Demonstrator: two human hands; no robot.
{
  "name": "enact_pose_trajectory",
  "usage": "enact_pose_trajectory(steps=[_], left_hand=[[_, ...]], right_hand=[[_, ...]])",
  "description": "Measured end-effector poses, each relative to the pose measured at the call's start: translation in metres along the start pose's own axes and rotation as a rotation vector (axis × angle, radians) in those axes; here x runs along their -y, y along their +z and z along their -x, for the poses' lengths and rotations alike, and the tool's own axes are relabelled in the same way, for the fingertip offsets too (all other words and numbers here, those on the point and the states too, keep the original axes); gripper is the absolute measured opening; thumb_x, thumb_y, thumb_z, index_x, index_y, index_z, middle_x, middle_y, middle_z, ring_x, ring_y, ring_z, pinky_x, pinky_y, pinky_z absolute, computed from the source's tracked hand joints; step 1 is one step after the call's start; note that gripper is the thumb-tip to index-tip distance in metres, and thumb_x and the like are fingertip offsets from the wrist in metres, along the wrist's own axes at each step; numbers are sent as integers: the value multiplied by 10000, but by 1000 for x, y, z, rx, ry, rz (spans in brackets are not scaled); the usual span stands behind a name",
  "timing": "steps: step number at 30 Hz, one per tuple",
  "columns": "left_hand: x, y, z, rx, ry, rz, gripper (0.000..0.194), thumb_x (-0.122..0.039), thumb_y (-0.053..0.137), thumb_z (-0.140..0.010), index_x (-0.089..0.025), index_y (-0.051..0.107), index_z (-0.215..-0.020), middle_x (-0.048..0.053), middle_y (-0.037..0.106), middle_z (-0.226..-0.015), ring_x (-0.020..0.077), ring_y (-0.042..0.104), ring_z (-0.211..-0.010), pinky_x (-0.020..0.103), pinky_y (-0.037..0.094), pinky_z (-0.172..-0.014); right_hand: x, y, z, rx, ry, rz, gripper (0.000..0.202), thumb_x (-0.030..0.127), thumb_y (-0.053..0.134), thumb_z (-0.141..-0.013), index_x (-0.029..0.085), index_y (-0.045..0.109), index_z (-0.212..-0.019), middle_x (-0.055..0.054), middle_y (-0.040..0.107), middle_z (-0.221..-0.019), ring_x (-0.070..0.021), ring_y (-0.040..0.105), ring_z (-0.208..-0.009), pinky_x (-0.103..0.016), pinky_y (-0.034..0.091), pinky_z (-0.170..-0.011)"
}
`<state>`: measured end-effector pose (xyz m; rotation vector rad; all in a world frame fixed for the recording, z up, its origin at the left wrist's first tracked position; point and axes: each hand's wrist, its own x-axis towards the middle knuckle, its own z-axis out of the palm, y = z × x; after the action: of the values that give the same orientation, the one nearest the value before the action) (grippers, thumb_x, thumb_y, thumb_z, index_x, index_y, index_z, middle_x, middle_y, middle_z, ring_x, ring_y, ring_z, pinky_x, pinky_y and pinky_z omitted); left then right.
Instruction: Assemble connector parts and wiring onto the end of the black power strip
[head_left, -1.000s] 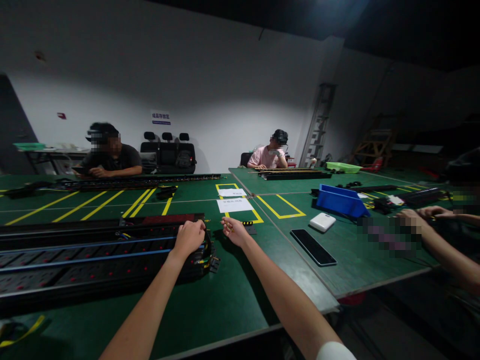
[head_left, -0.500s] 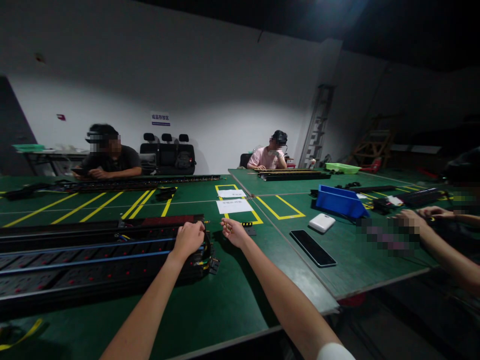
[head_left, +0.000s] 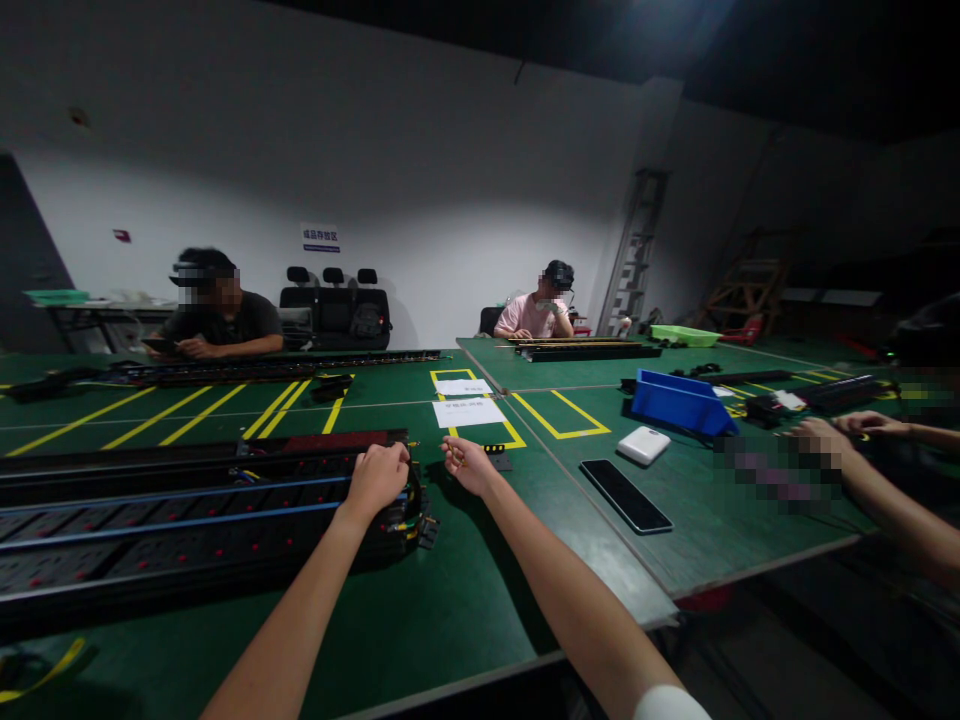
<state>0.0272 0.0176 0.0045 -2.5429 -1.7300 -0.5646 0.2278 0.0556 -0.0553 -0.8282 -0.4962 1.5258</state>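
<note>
Resting over the right end of a long black unit (head_left: 187,535), the left hand (head_left: 379,478) probably steadies it; the right hand (head_left: 469,465) is just beyond that end, thumb and fingers drawn together, a pose that suits something small. The unit lies lengthwise at the near left of the green table (head_left: 420,640), likely keeping its wired end reachable. Its left end is cut off. How firmly the left hand grips, and whether the right pinches anything, I cannot tell.

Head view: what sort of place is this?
Likely an assembly workshop: a green worktable marked with yellow lines, a long black unit with exposed wires on it, and other people around it.
</note>
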Motion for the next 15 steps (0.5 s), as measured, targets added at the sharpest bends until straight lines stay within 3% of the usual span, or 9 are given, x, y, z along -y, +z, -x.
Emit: enact_pose_trajectory(steps=[15], left_hand=[[-2,-3,2,6,-5,8,268,-179,452,-876,-222,686,-999,76,736,-1021,270,628,-1043,393,449,-909]], right_hand=[[0,0,0,7,6,-12,64,87,657,-859,138,658,-820,-18,683,-672,-57,575,-498,-137,483,-495]])
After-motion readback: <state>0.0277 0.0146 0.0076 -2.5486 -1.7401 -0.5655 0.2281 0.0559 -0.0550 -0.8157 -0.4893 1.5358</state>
